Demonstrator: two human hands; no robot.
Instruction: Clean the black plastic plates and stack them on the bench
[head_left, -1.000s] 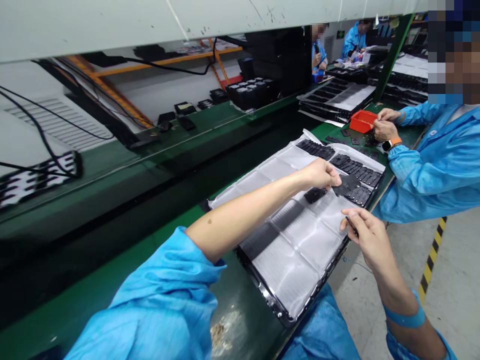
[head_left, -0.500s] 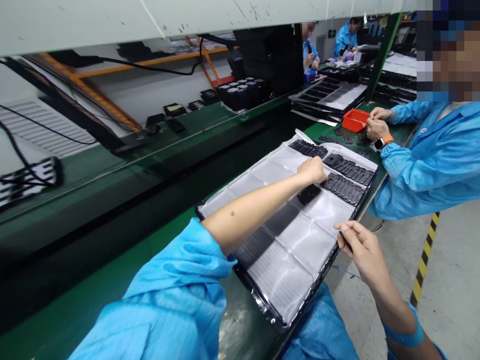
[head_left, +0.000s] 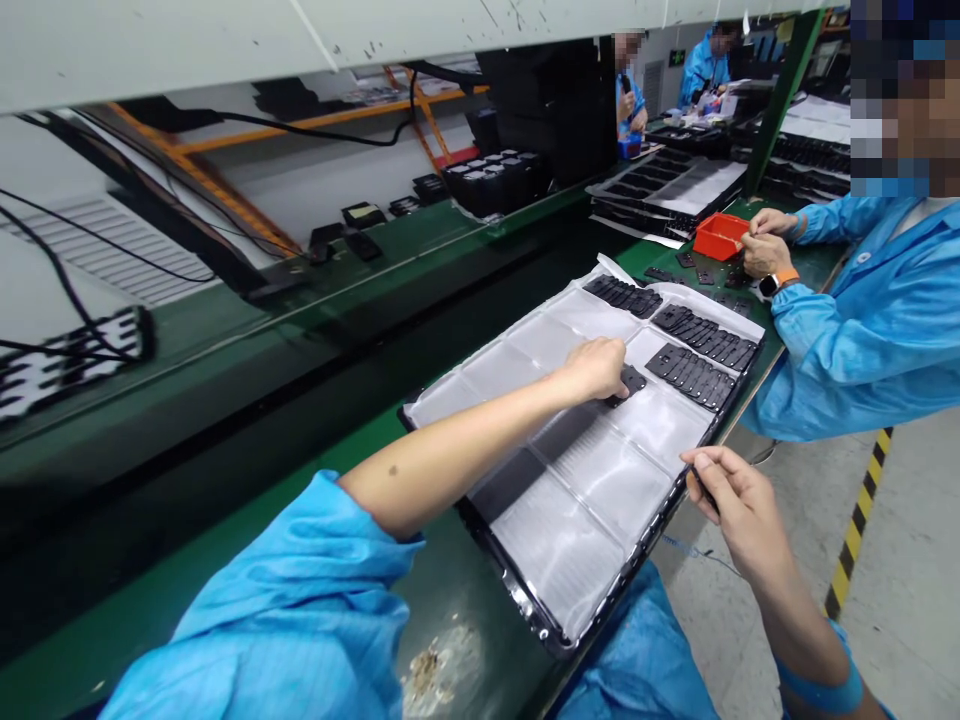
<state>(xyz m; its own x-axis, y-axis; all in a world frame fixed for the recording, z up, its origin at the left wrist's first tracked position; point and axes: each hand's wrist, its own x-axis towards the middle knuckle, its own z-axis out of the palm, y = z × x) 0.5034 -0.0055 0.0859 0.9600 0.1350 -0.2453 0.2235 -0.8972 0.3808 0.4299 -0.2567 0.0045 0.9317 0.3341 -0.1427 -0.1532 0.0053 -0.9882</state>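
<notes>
A black tray (head_left: pixel 525 610) with a clear ribbed plastic liner (head_left: pixel 585 520) lies across the green bench. Rows of small flat black parts (head_left: pixel 694 375) fill its far compartments. My left hand (head_left: pixel 596 368) reaches over the tray's middle, fingers curled onto one small black part (head_left: pixel 630 381) lying on the liner. My right hand (head_left: pixel 739 505) hangs at the tray's near right edge, fingers pinched on a thin dark piece that I cannot make out.
A co-worker in a blue coat sits at the right, hands (head_left: pixel 765 250) busy beside a red bin (head_left: pixel 718 236) and loose black parts. Stacked trays (head_left: pixel 667 190) lie beyond. A dark conveyor channel (head_left: pixel 300 370) runs left of the tray. Yellow-black floor tape (head_left: pixel 855 530) marks the aisle.
My left hand has drawn back from the rows of parts toward the tray's middle, dragging the single black part with it. My right hand stays at the tray's edge.
</notes>
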